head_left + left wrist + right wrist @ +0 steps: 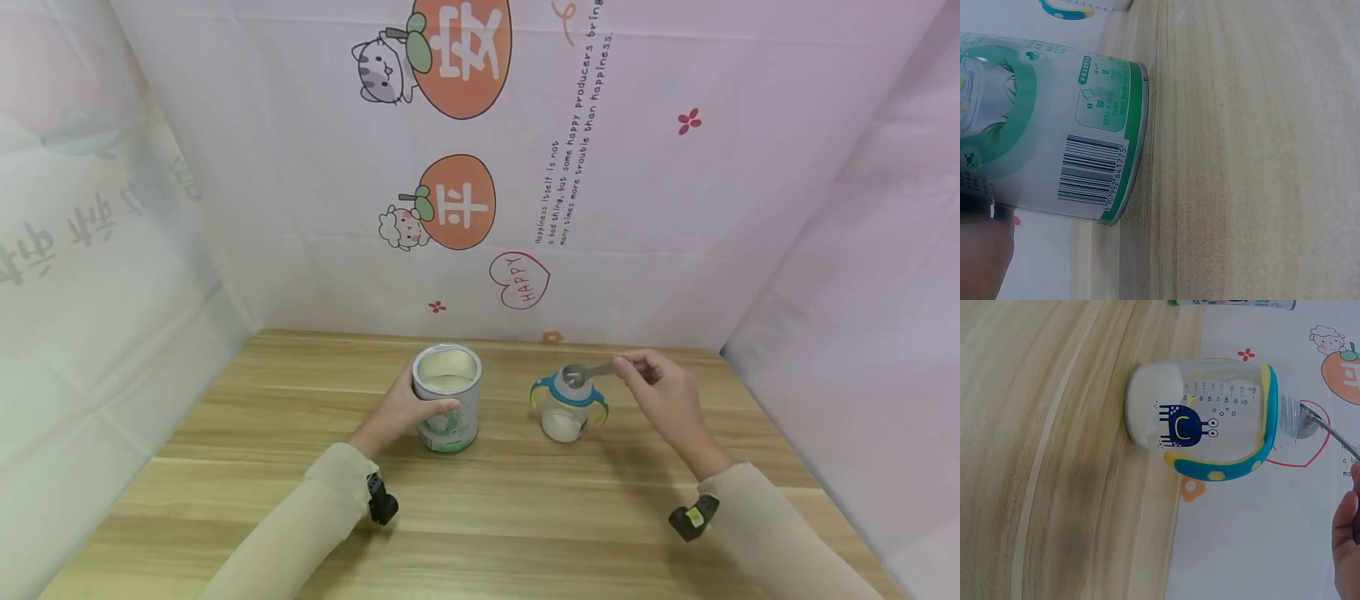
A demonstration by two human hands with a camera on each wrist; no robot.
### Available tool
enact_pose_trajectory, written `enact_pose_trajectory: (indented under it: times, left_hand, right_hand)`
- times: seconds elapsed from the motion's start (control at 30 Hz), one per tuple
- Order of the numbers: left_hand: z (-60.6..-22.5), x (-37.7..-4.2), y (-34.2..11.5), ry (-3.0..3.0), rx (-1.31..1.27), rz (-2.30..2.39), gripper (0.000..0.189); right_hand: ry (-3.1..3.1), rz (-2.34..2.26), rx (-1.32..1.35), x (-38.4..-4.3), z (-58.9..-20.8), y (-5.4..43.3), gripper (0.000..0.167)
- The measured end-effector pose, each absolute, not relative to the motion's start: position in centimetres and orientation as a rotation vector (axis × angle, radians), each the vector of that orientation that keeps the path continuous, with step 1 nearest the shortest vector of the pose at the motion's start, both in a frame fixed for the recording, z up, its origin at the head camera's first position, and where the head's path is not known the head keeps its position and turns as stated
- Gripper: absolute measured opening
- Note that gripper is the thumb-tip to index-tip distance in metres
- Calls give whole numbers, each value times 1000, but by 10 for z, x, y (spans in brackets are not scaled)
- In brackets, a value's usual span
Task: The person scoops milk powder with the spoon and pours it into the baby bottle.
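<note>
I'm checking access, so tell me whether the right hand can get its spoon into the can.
Probably yes: the can is open at the top, and the left hand grips its side, leaving the mouth uncovered. The right hand would likely need to lift the spoon clear of the bottle first.

Left arm (300, 517) is slanting in from lower left in a pale sleeve (330, 487), with the left hand (401, 412) gripping, thumb (444, 406) stretching across the near side, other fingers mostly hiding from view. Right arm (783, 533) is slanting in from lower right, also pale-sleeved, with the right hand (670, 398) pinching between thumb and curled fingers. Both hands are sitting well apart, wrists showing bare past the cuffs.
</note>
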State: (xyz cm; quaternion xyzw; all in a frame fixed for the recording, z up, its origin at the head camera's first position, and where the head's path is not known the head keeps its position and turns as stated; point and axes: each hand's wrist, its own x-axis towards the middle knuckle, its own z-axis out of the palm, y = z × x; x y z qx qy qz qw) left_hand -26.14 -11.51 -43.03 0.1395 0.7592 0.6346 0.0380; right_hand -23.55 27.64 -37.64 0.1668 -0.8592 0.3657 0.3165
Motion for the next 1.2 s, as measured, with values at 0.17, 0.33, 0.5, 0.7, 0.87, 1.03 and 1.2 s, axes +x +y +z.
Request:
enact_pose_trajectory:
  times: [0.17, 0.33, 0.5, 0.7, 0.87, 1.03, 1.2]
  left_hand:
    - [-432, -262, -115, 2335, 411, 1945, 93]
    - [-432, -262, -115, 2332, 410, 1946, 93]
    - [-432, -262, -115, 2328, 418, 1952, 93]
    - [-432, -262, -115, 2329, 427, 1955, 93]
    - [-431, -262, -116, 2326, 428, 1955, 93]
    - [-430, -262, -116, 2325, 432, 1953, 94]
    - [-429, -262, -116, 2312, 434, 1947, 95]
  right_hand:
    - [-2348, 1062, 297, -235, -374, 279, 25]
    - [-2412, 1222, 161, -235, -370, 280, 40]
    - [-2443, 1351, 53, -235, -367, 281, 46]
    - [-2427, 1468, 15, -237, -365, 282, 48]
    - [-2393, 1544, 29, -239, -365, 281, 51]
    - [-2372, 1590, 65, -242, -363, 277, 53]
    - [-2321, 1660, 89, -245, -362, 269, 45]
